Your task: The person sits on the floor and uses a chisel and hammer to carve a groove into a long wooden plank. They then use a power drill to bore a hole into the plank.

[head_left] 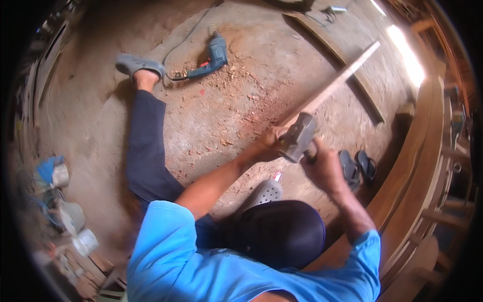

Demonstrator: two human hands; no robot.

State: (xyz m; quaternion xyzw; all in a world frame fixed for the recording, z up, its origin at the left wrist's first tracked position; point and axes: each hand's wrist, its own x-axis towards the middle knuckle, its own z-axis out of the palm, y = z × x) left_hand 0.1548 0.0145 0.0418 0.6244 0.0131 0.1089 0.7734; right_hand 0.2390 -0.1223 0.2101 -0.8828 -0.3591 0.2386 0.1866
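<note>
- Over floor [95,151], R hand [322,163] is gripping hammer [298,137] by its handle.
- L hand [271,143] is clasping stick [342,83] nr hammer.
- Drill [218,53] is lying nr shavings [236,75], any writing too blurry to tell.

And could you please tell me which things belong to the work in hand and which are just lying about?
In use: wooden strip, held by the left hand; hammer, held by the right hand.
Seemingly lying about: wooden beam; black sandals; blue drill, though it may belong.
</note>
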